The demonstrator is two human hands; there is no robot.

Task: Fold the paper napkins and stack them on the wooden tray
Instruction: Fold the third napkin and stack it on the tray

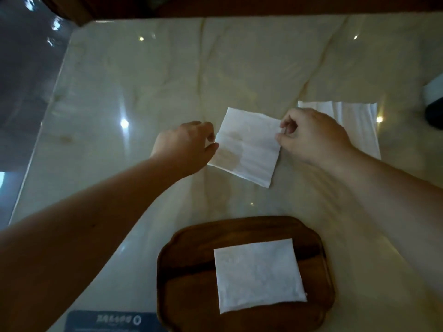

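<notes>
Both hands out over a shiny pale table (pixel 148 87), each one pinching a side of the same white napkin (pixel 249 146).

Left hand (pixel 185 146) on the napkin's left edge, thumb and fingers closed on the paper. Right hand (pixel 311 135) on the napkin's right edge, fingertips squeezed shut on that edge. Hands apart, with the whole napkin between them.

Napkin in the middle of the table, just past the wooden tray (pixel 244 274), a bit tilted. Far side looks lifted a little; near corner seems to lie on the table, but hard to be sure. Fold lines across it. A faint brownish patch on its left part; cannot tell if a stain or the table showing through.

Wooden tray close to the person, dark brown, with rounded corners and a raised rim. One folded napkin (pixel 259 275) flat on the tray, a neat white square, a bit toward the tray's right side. Not touching the napkin in the hands.

More white paper, a flat pile of napkins (pixel 354 123), beyond the tray and to the right, partly hidden behind the right hand.

A blue card with white print (pixel 107 321) just left of the tray, at the table's near edge. A dark thing with a white part (pixel 435 101) far right of the pile, cut off by the edge of the view.
</notes>
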